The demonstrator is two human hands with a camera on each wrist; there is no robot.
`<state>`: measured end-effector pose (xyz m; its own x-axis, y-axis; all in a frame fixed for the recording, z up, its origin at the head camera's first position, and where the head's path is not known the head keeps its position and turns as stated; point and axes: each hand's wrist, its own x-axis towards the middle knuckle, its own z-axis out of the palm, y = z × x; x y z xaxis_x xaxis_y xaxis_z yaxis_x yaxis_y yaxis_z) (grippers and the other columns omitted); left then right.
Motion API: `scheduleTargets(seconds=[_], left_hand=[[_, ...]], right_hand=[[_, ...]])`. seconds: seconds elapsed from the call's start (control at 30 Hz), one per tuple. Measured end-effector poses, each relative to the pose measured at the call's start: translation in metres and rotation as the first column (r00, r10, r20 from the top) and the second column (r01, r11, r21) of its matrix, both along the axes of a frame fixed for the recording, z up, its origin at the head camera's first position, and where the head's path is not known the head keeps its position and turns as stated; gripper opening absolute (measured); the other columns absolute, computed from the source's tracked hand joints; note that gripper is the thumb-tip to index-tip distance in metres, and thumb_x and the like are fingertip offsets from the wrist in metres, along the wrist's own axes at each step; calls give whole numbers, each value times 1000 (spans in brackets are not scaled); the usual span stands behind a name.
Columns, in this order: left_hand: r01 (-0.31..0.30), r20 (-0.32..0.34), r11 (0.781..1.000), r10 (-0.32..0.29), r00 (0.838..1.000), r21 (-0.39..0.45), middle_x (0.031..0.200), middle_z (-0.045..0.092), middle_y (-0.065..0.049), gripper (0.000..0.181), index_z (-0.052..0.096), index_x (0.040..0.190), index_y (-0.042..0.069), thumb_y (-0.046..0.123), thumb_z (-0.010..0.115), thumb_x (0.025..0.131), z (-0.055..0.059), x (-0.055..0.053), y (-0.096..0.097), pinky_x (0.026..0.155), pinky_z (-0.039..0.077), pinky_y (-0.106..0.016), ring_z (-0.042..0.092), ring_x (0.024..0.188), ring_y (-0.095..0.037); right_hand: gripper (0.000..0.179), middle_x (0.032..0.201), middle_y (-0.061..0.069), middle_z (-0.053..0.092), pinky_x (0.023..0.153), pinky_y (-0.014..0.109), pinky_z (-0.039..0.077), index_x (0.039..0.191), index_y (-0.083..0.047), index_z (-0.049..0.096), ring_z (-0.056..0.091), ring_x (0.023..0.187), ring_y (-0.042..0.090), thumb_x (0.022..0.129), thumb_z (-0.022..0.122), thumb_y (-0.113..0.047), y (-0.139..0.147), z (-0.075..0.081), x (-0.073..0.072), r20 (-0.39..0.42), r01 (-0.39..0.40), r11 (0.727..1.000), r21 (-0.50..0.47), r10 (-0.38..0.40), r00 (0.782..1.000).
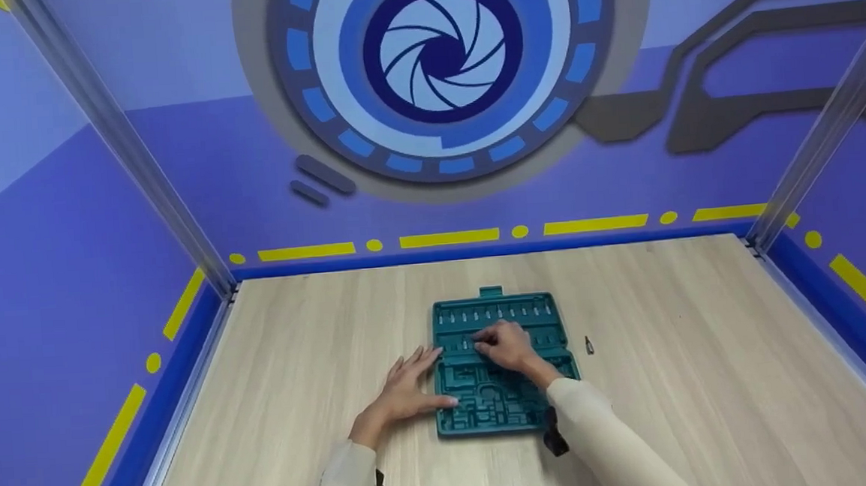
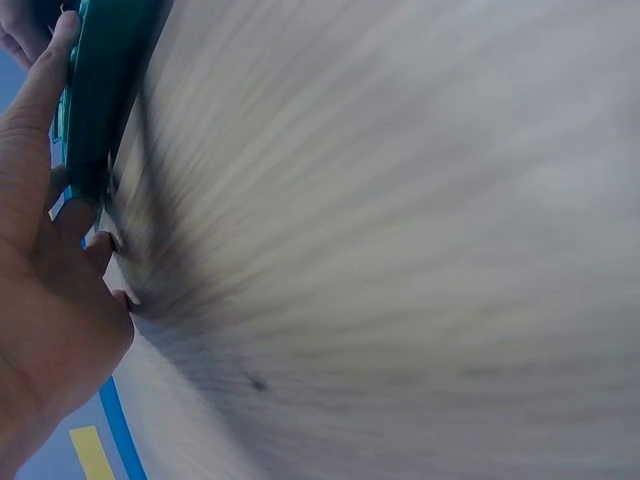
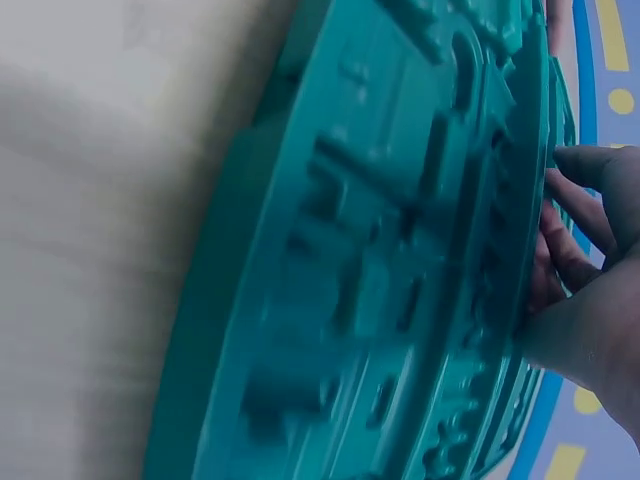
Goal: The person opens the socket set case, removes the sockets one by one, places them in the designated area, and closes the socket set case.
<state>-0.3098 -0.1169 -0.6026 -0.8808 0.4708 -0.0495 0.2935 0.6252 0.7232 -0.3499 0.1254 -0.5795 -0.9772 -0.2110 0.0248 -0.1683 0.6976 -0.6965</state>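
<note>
A green plastic bit case (image 1: 444, 423) lies unfolded on the table, its moulded compartments facing up. My left hand (image 1: 406, 395) steadies its left side, fingers spread and fairly straight, the thumb (image 2: 50, 75) on the rim of the near half. Over the second row of the far half, my right hand (image 1: 507, 346) has curled fingers that pinch a small screwdriver bit, mostly hidden by the fingertips. A short bit (image 1: 465, 342) stands in that row just left of them. In the right wrist view, the case's raised edge hides the right fingertips (image 3: 575, 155).
Several silver bits (image 1: 476, 315) line the far row of the case. One loose dark-tipped bit (image 1: 589, 345) lies on the wooden table (image 1: 682, 378) to the right of the case. Blue printed panels (image 1: 476, 218) enclose the table at the back and sides.
</note>
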Motion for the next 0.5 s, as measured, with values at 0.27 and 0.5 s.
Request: scheduleTargets(seconds=[0.27, 0.5], left_hand=[[15, -13, 1000, -15, 1000, -5, 168, 29, -16, 98, 34, 161, 13, 52, 81, 83, -1, -3, -1, 127, 6, -64, 17, 158, -41], [3, -16, 1000, -4, 1000, -6, 168, 31, -15, 99, 36, 160, 12, 52, 81, 82, -1, -5, 3, 127, 8, -64, 19, 158, -40]], right_hand=[[26, 120, 14, 72, 96, 61, 37, 120, -5, 75, 61, 116, 36, 99, 66, -17, -15, -1, -2, 12, -14, 1000, 27, 14, 1000], [26, 109, 10, 72, 89, 52, 37, 121, -7, 75, 63, 104, 30, 98, 69, -18, -11, -4, -5, -3, -11, 1000, 4, 11, 1000]])
